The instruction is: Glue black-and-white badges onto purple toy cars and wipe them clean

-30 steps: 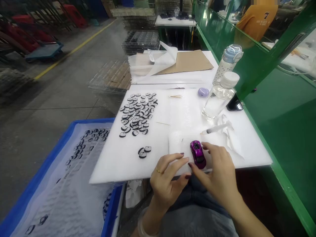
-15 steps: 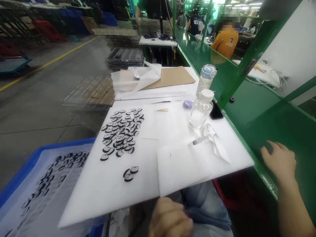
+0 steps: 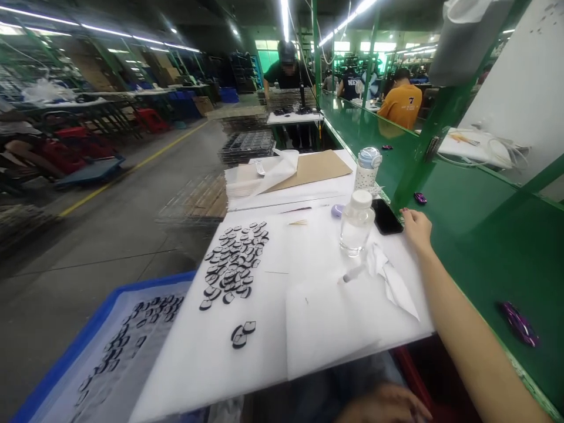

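My right hand (image 3: 416, 228) is at the right edge of the white work surface, close beside a black phone (image 3: 388, 217). Its fingers are bent together, and whether anything is between them is hidden. Low in the view, my left hand (image 3: 383, 404) hangs below the table edge, blurred and in shadow, with fingers stretched to the right. Between the hands lie a crumpled white tissue (image 3: 388, 273) and a syringe-like tube (image 3: 353, 273). A clear bottle with a white cap (image 3: 356, 226) stands left of the phone.
Many small black curved pieces (image 3: 233, 264) lie on the table's left. A blue-rimmed tray (image 3: 118, 299) holds more. Purple shiny objects (image 3: 519, 324) rest on the green belt (image 3: 476, 235). A patterned bottle (image 3: 366, 170) and cardboard (image 3: 324, 170) are farther back. A person faces the far table.
My right hand has moved from over the green belt to beside the phone. My left hand has shifted right and lower, its fingers straighter. The view has tilted up. Another purple object now shows.
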